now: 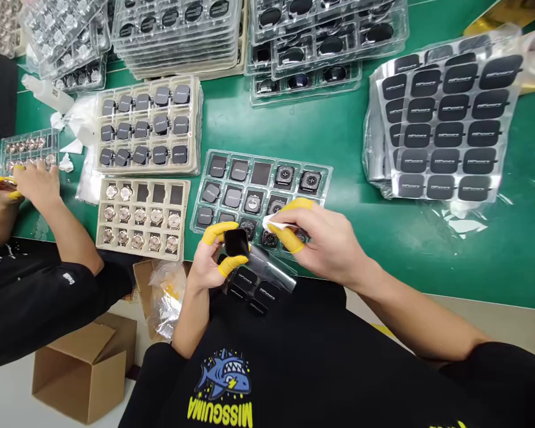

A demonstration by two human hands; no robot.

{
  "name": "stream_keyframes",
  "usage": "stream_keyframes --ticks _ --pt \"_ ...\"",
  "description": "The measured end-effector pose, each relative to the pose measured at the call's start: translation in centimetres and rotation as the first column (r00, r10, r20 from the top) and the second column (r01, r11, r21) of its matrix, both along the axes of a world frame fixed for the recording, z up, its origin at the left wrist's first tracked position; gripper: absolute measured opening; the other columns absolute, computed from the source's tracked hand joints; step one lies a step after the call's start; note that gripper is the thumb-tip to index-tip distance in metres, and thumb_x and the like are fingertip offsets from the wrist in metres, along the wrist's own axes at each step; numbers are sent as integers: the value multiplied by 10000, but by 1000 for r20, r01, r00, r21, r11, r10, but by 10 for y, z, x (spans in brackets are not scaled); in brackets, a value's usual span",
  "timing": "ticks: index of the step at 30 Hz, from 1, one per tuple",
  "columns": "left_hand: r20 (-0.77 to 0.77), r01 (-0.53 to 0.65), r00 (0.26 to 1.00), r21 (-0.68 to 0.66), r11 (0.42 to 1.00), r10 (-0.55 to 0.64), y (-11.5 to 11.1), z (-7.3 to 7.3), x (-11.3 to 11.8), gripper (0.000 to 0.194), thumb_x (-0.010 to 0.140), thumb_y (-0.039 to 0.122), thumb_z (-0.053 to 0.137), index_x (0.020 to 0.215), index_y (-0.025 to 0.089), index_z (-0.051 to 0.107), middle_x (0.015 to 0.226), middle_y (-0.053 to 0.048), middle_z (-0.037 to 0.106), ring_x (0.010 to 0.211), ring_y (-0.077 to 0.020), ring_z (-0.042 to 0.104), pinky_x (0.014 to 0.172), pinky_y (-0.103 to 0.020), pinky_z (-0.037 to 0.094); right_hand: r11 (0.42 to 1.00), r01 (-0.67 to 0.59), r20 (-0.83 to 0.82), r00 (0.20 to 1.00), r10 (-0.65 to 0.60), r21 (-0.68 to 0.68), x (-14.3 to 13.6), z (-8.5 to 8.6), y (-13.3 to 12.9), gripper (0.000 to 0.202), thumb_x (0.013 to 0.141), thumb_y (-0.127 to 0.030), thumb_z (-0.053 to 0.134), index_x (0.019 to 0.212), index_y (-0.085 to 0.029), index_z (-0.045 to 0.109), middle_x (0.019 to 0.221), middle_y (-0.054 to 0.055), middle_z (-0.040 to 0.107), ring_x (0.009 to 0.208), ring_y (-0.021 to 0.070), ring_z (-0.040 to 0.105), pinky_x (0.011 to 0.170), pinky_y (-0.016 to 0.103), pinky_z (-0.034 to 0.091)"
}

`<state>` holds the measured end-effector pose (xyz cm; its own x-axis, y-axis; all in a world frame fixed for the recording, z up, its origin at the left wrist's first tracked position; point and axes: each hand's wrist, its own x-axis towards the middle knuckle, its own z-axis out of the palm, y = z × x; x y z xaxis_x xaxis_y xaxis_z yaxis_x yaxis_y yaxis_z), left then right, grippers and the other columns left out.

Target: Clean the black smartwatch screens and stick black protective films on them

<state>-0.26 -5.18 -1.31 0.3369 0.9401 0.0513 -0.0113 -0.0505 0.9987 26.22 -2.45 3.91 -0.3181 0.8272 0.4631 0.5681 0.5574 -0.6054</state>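
Between the yellow-covered thumb and finger of my left hand (211,261) is a square black smartwatch case (236,243), its dark glass face showing. My right hand (327,238), also with yellow finger covers, pinches a small white cloth or wipe (274,223) just right of the watch, apart from it. Under both hands lies a clear plastic tray (267,156) with watch cases, some face down and some under dark printed films. A sheet of dark printed film stickers (256,285) hangs at the table edge below my left hand.
A co-worker's hands (38,181) work at the left beside a tray of round watches (142,214). Behind stand a stack of film-covered watch trays (145,125) and piled clear trays (178,35). Sticker sheets (450,119) lie right; a cardboard box (80,374) stands below left.
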Motion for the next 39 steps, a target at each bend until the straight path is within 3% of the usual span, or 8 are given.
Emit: stream_keyframes --ticks 3,6,11,16,21,25,30,39 --pt "-10 0 1000 47 999 0 2 3 -1 721 903 530 970 1505 268 672 1278 -121 806 1058 -272 846 944 -393 694 991 -135 -138 982 131 -20 -3 9 -2 169 1088 -148 670 1184 -272 732 1010 41 847 854 198 776 726 312 580" --pt "-29 61 998 108 992 -58 5 7 2 780 889 537 979 1544 264 656 1295 -118 818 1106 -278 845 990 -379 684 968 -245 -44 968 247 46 -17 13 -2 189 1089 -128 635 1169 -258 747 983 49 829 864 208 753 684 315 541" --pt "-62 45 997 185 982 -34 7 6 6 738 935 546 935 1541 241 643 1387 -150 814 1254 -321 828 1068 -415 677 987 -99 139 987 80 131 -33 11 3 279 1074 -94 535 1131 -223 776 905 63 764 814 215 683 609 327 452" --pt "-23 -59 998 81 995 61 3 1 0 672 951 506 931 1506 243 659 1213 -112 834 1004 -264 867 895 -378 717 999 -13 200 980 3 50 -18 6 6 213 1058 -128 573 1052 -226 761 890 71 760 791 228 692 573 354 422" --pt "-43 -42 998 118 992 47 5 2 -2 696 909 545 960 1485 255 697 1308 -137 818 1108 -296 855 957 -400 714 997 -78 -10 997 78 11 -10 10 7 207 1076 -111 615 1163 -246 745 1016 59 820 862 202 762 714 320 575" --pt "-54 6 999 150 989 2 7 1 2 674 943 551 926 1507 273 683 1333 -128 825 1183 -302 837 1040 -414 686 979 -179 83 982 171 98 -25 14 12 220 1070 -95 575 1117 -223 749 940 63 781 852 211 717 608 316 484" --pt "-73 -40 996 144 989 51 5 -4 2 773 896 667 923 1487 228 688 1311 -146 832 1204 -331 828 1055 -433 678 982 -152 150 980 134 116 -34 12 16 263 1051 -79 549 1111 -221 762 918 62 745 838 216 670 581 335 398" --pt "-58 -49 997 161 986 59 10 -3 3 770 875 626 960 1462 196 709 1257 -140 840 1129 -306 845 1012 -398 687 981 -151 163 978 131 123 -35 8 20 256 1049 -77 562 1096 -208 777 941 69 751 863 216 671 595 327 380"
